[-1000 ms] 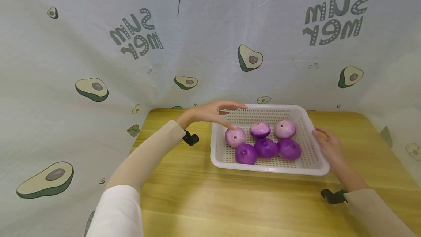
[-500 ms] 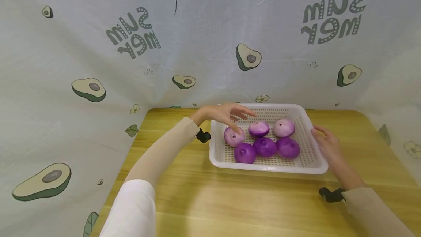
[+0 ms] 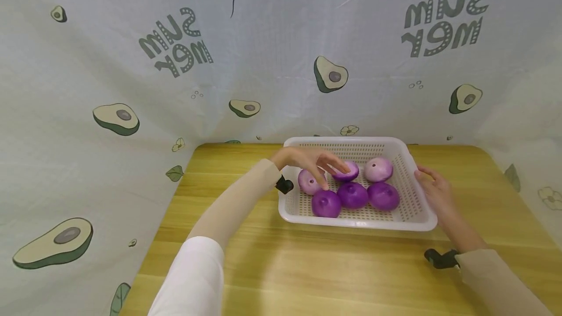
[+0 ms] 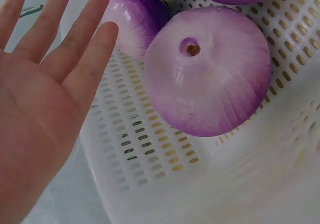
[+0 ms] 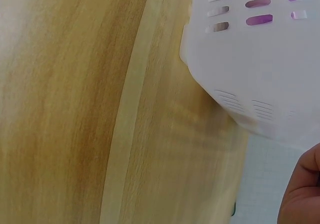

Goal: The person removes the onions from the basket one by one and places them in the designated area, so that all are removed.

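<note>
A white perforated plastic basket (image 3: pixel 357 224) holds several purple onions, lying in two rows. My left hand (image 3: pixel 307 159) reaches over the basket's left part, fingers spread and slightly bent, with the back middle onion (image 3: pixel 350 173) under its fingertips. Its thumb is near the front left onion (image 3: pixel 326 204); whether it touches either is unclear. In the left wrist view, the pale back left onion (image 4: pixel 210 78) sits beside my left hand (image 4: pixel 45 83), which is empty. My right hand (image 3: pixel 434 191) grips the basket's right rim, its far fingers partly hidden.
The basket stands on a wood-grain table (image 3: pixel 307 267), near its back edge. A pale curtain (image 3: pixel 272 52) with avocado prints hangs behind and on the left. Each wrist bears a small black device, such as the right camera mount (image 3: pixel 440 259).
My left hand has moved right and lower, from the basket's left rim to over the back middle onion. The right hand stays on the rim, and the onions have not moved.
</note>
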`<action>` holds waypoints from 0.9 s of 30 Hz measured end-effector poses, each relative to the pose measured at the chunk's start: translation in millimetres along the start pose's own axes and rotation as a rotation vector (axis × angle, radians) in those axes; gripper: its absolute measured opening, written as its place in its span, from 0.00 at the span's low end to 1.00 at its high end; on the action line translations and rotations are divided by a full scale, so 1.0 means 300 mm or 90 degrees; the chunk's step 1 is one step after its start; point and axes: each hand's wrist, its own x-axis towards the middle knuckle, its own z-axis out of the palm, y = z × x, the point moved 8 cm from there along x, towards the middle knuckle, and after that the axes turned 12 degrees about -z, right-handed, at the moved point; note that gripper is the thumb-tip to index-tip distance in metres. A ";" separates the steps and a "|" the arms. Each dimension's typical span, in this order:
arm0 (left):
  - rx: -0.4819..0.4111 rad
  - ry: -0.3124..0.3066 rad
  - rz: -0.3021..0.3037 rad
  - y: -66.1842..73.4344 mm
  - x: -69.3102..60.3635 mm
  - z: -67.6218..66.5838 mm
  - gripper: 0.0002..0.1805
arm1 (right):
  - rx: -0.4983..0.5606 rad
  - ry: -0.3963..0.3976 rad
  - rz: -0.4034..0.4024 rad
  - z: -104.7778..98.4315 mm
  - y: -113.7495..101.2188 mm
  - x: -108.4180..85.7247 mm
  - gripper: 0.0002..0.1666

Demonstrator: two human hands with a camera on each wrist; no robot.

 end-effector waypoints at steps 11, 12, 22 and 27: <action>0.008 -0.067 -0.068 -0.073 0.070 0.058 0.40 | -0.014 0.004 0.014 -0.002 0.003 0.002 0.09; 0.013 -0.075 -0.068 -0.076 0.075 0.064 0.40 | -0.003 0.005 0.014 -0.002 0.005 0.003 0.09; 0.039 -0.110 -0.085 -0.090 0.094 0.100 0.39 | 0.029 0.017 0.003 0.000 0.008 0.003 0.08; 0.031 -0.134 -0.097 -0.103 0.102 0.117 0.39 | 0.011 0.021 0.007 -0.008 0.014 0.004 0.08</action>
